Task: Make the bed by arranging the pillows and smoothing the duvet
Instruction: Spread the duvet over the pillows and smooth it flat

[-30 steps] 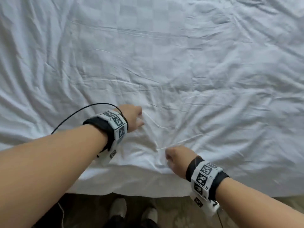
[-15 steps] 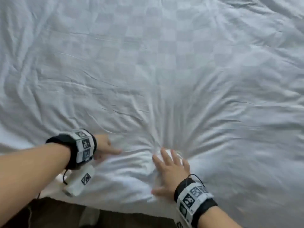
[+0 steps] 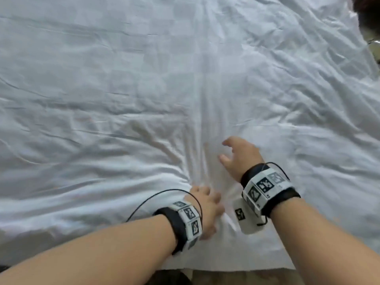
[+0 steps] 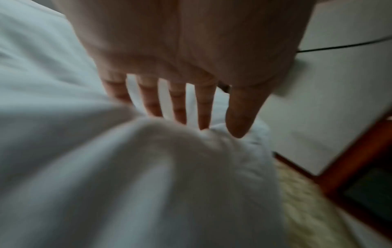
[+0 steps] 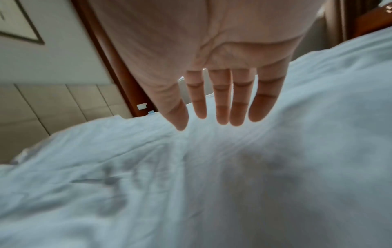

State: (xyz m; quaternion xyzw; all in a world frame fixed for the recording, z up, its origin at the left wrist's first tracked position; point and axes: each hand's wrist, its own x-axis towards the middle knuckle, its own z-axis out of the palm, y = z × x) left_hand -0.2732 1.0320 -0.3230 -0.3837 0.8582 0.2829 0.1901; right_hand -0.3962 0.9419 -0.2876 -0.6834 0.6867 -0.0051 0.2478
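The white duvet (image 3: 123, 89) fills nearly the whole head view, its near edge running across the bottom of the frame. Low centre, the left hand (image 3: 206, 210) lies on the cloth, fingers straight and spread; right of it the right hand (image 3: 239, 155) hovers, flat and wide, holding nothing. Creases fan from between them, a long fold running up the frame. Uneven pressing would likely bunch fabric sideways and deepen that ridge.
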